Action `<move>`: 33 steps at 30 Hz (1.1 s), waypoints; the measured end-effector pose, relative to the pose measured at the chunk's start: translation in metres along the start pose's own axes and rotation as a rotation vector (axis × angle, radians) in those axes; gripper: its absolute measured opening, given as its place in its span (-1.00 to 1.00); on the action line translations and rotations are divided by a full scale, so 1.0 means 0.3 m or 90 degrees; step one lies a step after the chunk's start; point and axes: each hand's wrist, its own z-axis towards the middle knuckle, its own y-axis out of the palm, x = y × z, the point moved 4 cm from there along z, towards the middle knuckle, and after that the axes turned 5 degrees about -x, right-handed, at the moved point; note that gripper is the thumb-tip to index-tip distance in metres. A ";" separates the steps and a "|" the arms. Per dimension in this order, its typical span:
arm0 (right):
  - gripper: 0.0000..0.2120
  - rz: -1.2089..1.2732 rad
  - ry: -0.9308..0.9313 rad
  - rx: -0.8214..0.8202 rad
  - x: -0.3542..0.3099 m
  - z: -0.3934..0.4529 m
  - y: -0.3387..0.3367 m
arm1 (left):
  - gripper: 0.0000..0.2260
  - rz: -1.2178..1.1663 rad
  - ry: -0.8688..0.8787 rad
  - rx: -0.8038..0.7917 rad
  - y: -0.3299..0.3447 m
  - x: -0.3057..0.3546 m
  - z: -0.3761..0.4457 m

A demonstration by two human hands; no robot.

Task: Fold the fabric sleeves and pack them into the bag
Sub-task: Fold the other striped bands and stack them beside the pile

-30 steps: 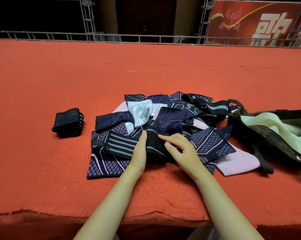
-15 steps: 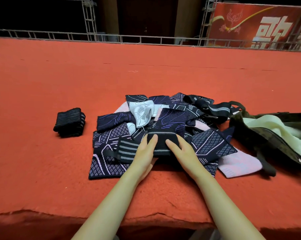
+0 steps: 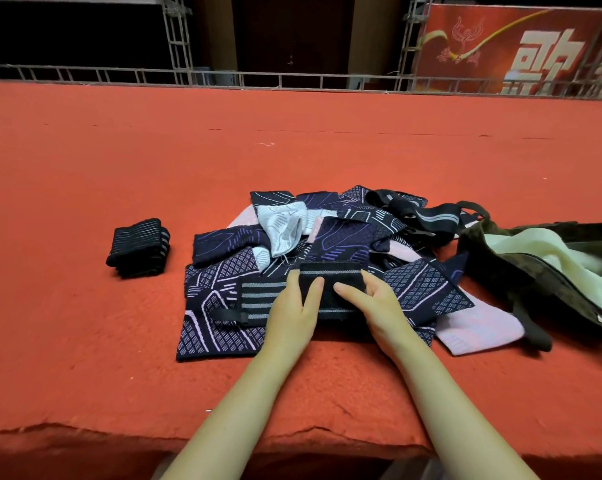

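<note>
At frame centre, one black striped sleeve (image 3: pixel 330 284) is gripped between the left hand (image 3: pixel 294 313) and right hand (image 3: pixel 375 306) atop one sleeve pile (image 3: pixel 327 237). One folded bundle (image 3: pixel 138 247) lies left. One bag (image 3: pixel 500 271), right, holds pale green cloth (image 3: pixel 552 251).

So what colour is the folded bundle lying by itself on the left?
Black with thin grey stripes, seen in the head view: folded bundle.

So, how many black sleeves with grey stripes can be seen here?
3: one folded black striped sleeve lying alone left of the pile, one held by both hands at the pile's front, one at the pile's back right. Others may be buried.
</note>
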 end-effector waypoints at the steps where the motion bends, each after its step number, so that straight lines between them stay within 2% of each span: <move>1: -0.68 -0.014 -0.007 0.014 0.001 0.001 -0.002 | -0.69 0.023 0.005 0.008 0.000 -0.001 0.002; 4: -0.73 -0.036 -0.031 0.067 -0.004 -0.005 -0.009 | -0.49 0.091 0.033 0.072 -0.019 -0.001 0.004; 9: -0.83 -0.056 -0.092 0.158 -0.023 -0.016 -0.033 | -0.52 0.160 -0.027 0.239 -0.084 -0.028 0.010; 11: -0.84 -0.083 -0.117 0.177 -0.032 -0.019 -0.033 | -0.56 0.181 -0.053 0.261 -0.093 -0.043 0.016; 14: -0.80 -0.135 -0.144 0.196 -0.043 -0.024 -0.032 | -0.57 0.176 -0.098 0.209 -0.095 -0.052 0.019; 18: -0.81 -0.210 -0.157 0.231 -0.043 -0.024 -0.037 | -0.57 0.060 -0.138 0.169 -0.115 -0.060 0.014; 22: -0.77 -0.292 -0.165 0.303 -0.040 -0.028 -0.053 | -0.61 -0.210 -0.188 0.105 -0.114 -0.082 0.031; 25: -0.73 -0.346 -0.190 0.326 -0.053 -0.039 -0.048 | -0.83 -0.393 -0.209 0.028 -0.083 -0.083 0.031; 33: -0.67 -0.513 -0.296 0.323 -0.087 -0.048 -0.009 | -0.81 -0.516 -0.170 -0.104 -0.015 0.006 0.005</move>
